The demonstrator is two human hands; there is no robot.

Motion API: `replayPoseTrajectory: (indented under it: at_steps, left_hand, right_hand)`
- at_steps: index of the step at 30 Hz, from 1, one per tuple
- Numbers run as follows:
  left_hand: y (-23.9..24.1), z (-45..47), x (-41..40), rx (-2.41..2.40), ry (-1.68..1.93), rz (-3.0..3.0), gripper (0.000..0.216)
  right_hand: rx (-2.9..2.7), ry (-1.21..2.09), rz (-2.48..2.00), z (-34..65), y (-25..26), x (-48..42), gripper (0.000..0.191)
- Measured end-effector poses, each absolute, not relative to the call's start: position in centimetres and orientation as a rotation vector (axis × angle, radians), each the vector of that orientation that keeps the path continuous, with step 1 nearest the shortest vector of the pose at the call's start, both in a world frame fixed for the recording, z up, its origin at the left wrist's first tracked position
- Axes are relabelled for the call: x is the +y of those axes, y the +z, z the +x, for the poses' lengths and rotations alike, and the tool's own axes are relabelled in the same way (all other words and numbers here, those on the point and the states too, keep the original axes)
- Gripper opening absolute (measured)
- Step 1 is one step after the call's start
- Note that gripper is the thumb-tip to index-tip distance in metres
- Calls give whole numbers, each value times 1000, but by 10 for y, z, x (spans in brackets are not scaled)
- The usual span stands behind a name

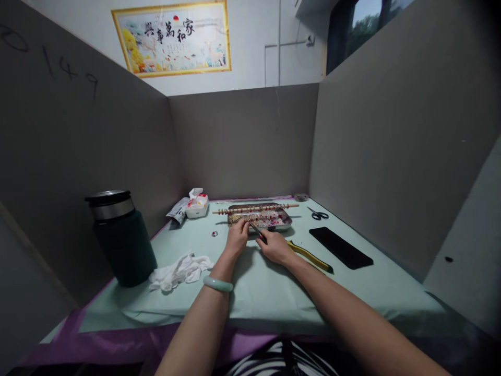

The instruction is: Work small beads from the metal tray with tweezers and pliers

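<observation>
My right hand (pixel 276 246) is closed around a slim tool (pixel 256 230) with a dark narrow tip and a red-and-black handle; its exact kind is hard to tell. That tip points toward the fingertips of my left hand (pixel 237 237), pinched together on something too small to make out. Both hands are at the front edge of a metal tray (pixel 288 226) filled with small beads. Across the tray lies a wooden stick (pixel 294 205) carrying several small beaded rings. A single ring (pixel 214 234) with a red spot lies left of my left hand.
Yellow-handled pliers (pixel 311 256) lie beside my right forearm, near a black phone (pixel 340 247) and scissors (pixel 319 214). Crumpled white tissue (pixel 182 271) and a dark green flask (pixel 124 245) stand left. A white box (pixel 198 206) sits behind. Grey partitions (pixel 245 141) enclose the table.
</observation>
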State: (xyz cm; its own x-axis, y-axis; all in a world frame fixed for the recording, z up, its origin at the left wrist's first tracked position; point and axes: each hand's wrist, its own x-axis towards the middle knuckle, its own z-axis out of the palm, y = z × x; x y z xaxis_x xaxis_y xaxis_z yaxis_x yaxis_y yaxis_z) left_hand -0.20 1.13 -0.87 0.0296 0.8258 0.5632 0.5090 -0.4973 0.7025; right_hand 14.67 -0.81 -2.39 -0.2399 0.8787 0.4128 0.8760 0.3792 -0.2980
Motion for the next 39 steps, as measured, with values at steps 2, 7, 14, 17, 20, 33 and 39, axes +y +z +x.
replayPoseTrajectory:
  at_steps: [2, 7, 14, 17, 20, 33, 39]
  left_hand:
    - [-10, -2, 14, 1313, 1452, 1985, 19]
    - [-12, -3, 18, 1232, 1419, 1899, 22]
    - [-8, -2, 15, 1079, 1399, 1674, 26]
    - [-8, -2, 15, 1022, 1386, 1584, 30]
    - [-7, -1, 13, 985, 1364, 1522, 31]
    - [1, -2, 5, 926, 1270, 1419, 41]
    - [1, -3, 5, 949, 1264, 1424, 39]
  right_hand:
    - [-2120, 13, -1525, 146, -24, -8, 29]
    - [-2105, 17, -1537, 146, -23, -8, 29]
    - [-2076, 48, -1458, 143, -25, -10, 27]
    - [-2056, 71, -1428, 144, -24, -11, 28]
    - [-2047, 109, -1417, 144, -23, -11, 29]
    - [-2029, 217, -1386, 145, -18, -14, 28]
    - [-2047, 229, -1363, 145, -21, -13, 27]
